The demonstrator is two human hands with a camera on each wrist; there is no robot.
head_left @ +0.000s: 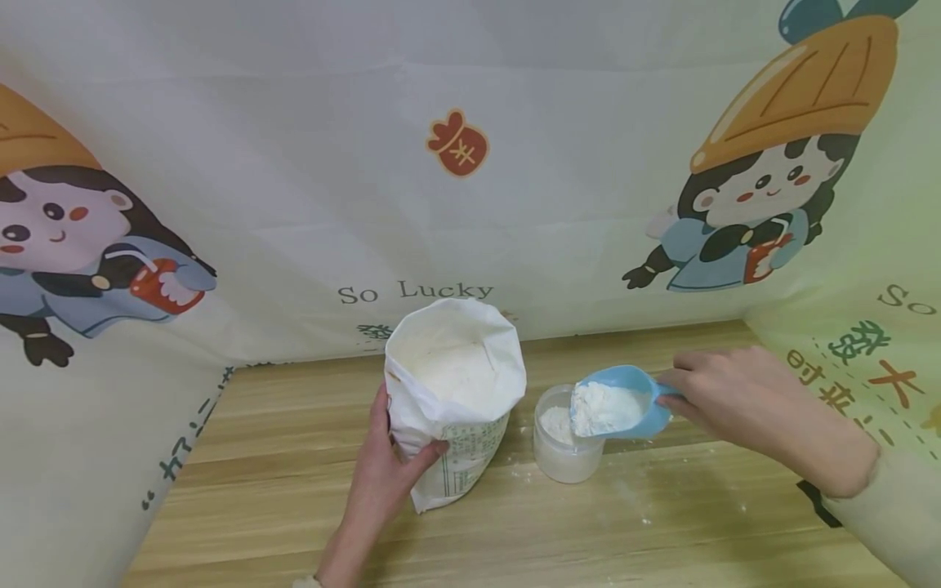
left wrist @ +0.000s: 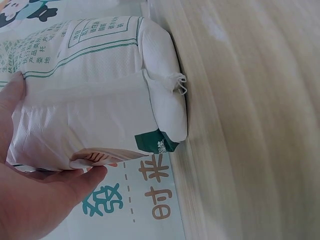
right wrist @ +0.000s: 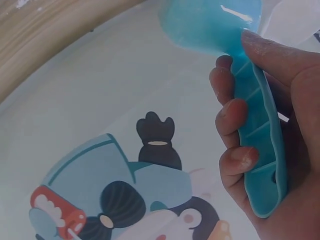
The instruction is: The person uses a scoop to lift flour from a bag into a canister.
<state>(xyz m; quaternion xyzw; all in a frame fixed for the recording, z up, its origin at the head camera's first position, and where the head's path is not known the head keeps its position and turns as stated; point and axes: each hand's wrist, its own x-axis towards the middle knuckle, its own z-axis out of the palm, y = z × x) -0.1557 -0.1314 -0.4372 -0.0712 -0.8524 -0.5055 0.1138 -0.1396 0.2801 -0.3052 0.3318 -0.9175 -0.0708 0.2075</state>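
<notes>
A white bag of flour (head_left: 470,441) stands on the table with its top gaping, white powder inside. My left hand (head_left: 390,465) grips its near left side, the thumb across the front; the left wrist view shows that hand around the bag (left wrist: 90,100) too. In my right hand (head_left: 742,408) is a blue scoop (head_left: 654,416) heaped with flour (head_left: 606,408). The scoop's lip is over the rim of a clear plastic jar (head_left: 566,461), which holds some white powder. The right wrist view shows fingers curled round the scoop's ribbed handle (right wrist: 260,135).
Spilled powder (head_left: 647,520) dots the wooden table (head_left: 272,474) around the jar. A printed cloth (head_left: 294,180) with cartoon figures walls the back and both sides. Something black (head_left: 818,504) lies by the right forearm.
</notes>
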